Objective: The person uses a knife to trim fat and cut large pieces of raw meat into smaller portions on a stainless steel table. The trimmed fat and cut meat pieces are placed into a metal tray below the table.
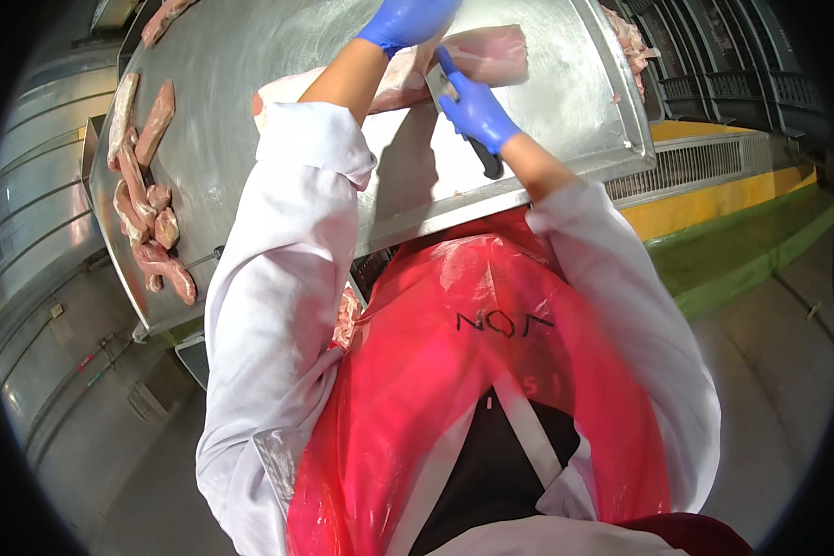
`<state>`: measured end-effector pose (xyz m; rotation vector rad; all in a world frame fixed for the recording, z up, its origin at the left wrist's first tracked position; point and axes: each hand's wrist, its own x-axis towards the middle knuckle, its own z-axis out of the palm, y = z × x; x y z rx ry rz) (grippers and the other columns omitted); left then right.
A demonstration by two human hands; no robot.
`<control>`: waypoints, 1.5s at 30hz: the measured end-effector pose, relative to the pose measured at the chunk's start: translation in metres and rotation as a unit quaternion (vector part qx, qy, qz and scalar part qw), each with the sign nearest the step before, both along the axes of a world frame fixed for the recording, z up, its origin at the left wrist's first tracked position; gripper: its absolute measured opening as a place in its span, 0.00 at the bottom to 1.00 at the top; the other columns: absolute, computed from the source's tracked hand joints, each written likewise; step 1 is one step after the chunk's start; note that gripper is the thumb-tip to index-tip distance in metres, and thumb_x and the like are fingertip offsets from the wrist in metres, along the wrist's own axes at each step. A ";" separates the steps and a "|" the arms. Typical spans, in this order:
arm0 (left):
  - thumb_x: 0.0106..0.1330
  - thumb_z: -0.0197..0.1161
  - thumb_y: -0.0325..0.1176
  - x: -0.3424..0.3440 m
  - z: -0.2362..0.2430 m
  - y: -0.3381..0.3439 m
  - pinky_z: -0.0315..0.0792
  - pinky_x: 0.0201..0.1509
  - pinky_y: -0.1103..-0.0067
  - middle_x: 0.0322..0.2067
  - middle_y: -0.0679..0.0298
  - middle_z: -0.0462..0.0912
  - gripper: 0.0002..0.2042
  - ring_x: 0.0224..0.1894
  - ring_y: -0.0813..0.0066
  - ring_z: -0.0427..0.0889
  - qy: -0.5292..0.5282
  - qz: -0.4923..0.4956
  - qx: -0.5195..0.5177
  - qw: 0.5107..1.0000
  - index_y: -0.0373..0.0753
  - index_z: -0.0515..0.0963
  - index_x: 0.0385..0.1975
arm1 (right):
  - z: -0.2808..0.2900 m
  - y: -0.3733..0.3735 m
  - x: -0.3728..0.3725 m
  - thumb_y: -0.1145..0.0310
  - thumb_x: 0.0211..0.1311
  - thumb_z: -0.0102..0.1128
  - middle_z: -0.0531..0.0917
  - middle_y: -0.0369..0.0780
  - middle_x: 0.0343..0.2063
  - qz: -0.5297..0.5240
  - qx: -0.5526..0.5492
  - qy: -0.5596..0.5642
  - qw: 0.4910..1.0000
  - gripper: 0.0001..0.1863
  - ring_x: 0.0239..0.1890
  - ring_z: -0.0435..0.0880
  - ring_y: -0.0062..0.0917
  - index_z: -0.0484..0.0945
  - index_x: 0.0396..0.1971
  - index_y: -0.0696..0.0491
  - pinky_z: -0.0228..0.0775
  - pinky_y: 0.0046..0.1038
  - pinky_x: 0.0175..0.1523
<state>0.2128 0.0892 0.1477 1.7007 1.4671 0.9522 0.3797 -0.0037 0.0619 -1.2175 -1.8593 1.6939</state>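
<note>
Tho lengthwise L-R, meat [496, 57] aslant

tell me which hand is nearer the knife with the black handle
Right. The right hand holds the knife; the left hand is farther forward and to its left, over the large piece of meat.
</note>
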 end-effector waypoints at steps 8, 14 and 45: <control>0.72 0.59 0.35 -0.231 -0.022 -0.038 0.73 0.40 0.75 0.28 0.66 0.80 0.09 0.31 0.78 0.76 -0.034 0.176 0.034 0.983 0.35 0.78 0.35 | 0.025 -0.119 0.098 0.68 0.68 0.53 0.82 0.43 0.31 0.108 -0.029 0.024 0.993 0.39 0.28 0.81 0.28 0.50 0.77 0.48 0.76 0.32 0.39; 0.63 0.60 0.34 -0.184 -0.050 -0.127 0.73 0.56 0.60 0.49 0.50 0.81 0.13 0.50 0.46 0.79 0.350 0.133 0.072 0.924 0.36 0.77 0.45 | 0.054 -0.042 0.074 0.73 0.68 0.52 0.76 0.35 0.19 -0.059 -0.036 -0.005 0.998 0.42 0.19 0.74 0.19 0.47 0.79 0.37 0.74 0.27 0.29; 0.73 0.55 0.38 -0.102 -0.015 -0.104 0.75 0.49 0.59 0.40 0.43 0.85 0.13 0.43 0.41 0.83 0.287 -0.002 -0.104 0.952 0.33 0.78 0.43 | 0.009 -0.078 -0.029 0.62 0.70 0.49 0.83 0.49 0.24 0.036 -0.016 -0.036 0.999 0.43 0.24 0.84 0.37 0.36 0.79 0.38 0.79 0.40 0.37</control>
